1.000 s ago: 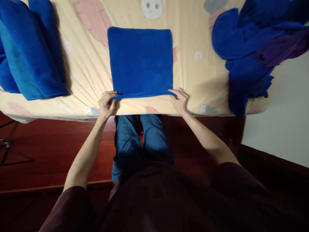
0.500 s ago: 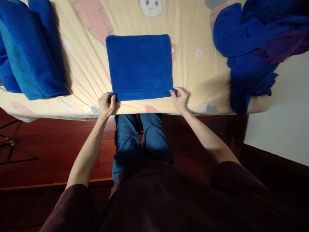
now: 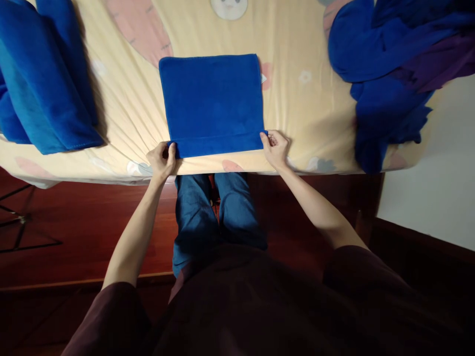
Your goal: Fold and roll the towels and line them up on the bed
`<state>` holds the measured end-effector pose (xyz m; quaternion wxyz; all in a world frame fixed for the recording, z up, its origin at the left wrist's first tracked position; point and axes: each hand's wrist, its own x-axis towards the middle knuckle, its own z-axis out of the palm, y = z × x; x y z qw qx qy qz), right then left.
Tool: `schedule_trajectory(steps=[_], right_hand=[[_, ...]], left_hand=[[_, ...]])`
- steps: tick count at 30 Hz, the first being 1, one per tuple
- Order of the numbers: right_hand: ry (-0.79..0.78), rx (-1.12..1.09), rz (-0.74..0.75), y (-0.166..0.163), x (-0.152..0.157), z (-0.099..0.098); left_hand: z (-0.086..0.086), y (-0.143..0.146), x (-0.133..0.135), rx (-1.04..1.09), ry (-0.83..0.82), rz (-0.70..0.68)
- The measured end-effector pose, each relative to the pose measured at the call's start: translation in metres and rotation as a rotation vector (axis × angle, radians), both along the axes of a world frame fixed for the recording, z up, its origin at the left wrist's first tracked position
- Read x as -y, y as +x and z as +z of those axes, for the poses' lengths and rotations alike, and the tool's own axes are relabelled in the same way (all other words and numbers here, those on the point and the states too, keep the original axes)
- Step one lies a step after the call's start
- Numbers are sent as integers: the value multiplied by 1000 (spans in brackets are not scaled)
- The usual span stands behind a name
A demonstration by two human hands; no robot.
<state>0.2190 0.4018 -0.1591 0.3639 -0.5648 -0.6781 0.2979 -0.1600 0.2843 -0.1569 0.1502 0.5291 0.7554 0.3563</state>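
A folded blue towel lies flat on the yellow patterned bed sheet, square to the near edge of the bed. My left hand pinches its near left corner. My right hand pinches its near right corner. A narrow strip along the towel's near edge is raised into a fold between the two hands. Both hands rest close to the bed's front edge.
A stack of folded blue towels sits at the left of the bed. A loose heap of blue and purple cloth lies at the right, partly hanging over the edge. Dark red wooden floor lies below; a white wall stands at right.
The towel's far edge has come nearer as the towel was drawn toward me. Its near edge has gone from flat to a raised folded strip held at both corners.
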Motion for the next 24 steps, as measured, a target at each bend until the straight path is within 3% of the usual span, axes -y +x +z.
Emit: schedule_trajectory(steps=[9, 24], right_hand=[[24, 56, -24, -2, 0, 5], [50, 134, -18, -1, -2, 0]], left_hand=[[11, 8, -5, 96, 26, 51], [-2, 5, -1, -13, 76, 21]])
